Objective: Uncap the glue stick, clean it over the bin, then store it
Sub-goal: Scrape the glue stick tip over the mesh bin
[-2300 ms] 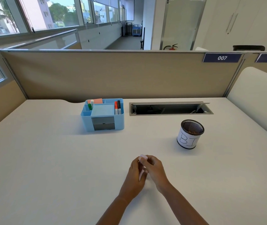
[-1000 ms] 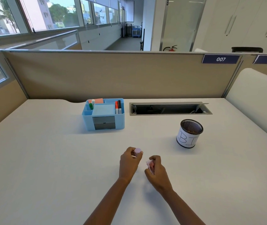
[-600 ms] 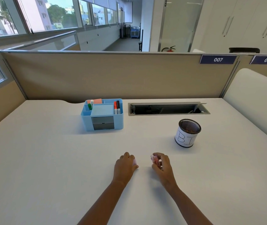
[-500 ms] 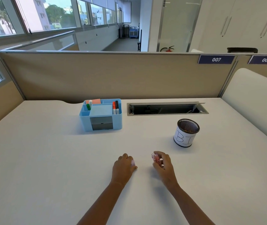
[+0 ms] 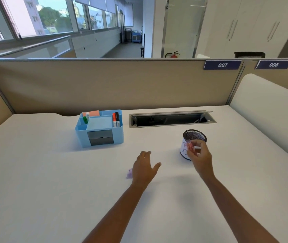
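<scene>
My right hand (image 5: 200, 157) grips the uncapped glue stick (image 5: 191, 146), pink and white, its tip tilted toward the rim of the black mesh bin (image 5: 195, 135), just in front of it. The bin carries a white paper label, partly hidden by the hand. My left hand (image 5: 144, 168) hovers low over the desk, fingers spread, holding nothing. The pale purple cap (image 5: 129, 173) lies on the desk at the left edge of that hand, partly hidden by it.
A light blue desk organiser (image 5: 99, 128) with markers, a small bottle and a grey drawer stands at the back left. An open cable tray (image 5: 172, 118) is sunk into the white desk (image 5: 43, 181) behind the bin. Beige partitions enclose the back and sides.
My right hand has carried the glue stick up and right to the bin. My left hand has set the cap down on the desk and opened.
</scene>
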### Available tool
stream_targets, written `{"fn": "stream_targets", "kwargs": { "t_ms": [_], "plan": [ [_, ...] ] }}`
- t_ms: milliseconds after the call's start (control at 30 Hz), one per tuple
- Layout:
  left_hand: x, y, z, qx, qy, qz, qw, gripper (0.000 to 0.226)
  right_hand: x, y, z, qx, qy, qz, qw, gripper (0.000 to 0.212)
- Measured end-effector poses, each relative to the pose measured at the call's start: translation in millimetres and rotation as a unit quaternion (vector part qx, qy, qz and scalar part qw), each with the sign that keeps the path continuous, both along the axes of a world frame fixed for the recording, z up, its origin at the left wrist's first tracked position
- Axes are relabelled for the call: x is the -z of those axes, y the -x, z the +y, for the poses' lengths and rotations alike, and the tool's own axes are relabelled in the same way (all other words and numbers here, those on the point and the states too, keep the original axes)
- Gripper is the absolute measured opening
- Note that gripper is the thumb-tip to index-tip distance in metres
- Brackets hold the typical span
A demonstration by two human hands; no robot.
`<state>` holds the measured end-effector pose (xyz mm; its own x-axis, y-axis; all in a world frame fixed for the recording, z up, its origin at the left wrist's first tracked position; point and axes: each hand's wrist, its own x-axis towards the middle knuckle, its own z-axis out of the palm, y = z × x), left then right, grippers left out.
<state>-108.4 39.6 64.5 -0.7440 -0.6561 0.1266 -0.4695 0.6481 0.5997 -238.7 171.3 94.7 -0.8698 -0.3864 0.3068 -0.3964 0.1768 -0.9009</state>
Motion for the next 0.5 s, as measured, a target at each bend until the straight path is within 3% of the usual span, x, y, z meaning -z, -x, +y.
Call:
{"fn": "stream_targets", "kwargs": {
  "t_ms": [233, 500],
  "plan": [
    [-21, 56, 23, 0.016, -0.098, 0.05, 0.994, 0.067, -19, 49, 9, 0.047, -0.084, 0.021, 0.995, 0.03],
    [-25, 110, 31, 0.043, -0.158, 0.027, 0.986, 0.08, -30, 80, 7, 0.025, -0.213, 0.081, 0.973, 0.034]
  ]
}}
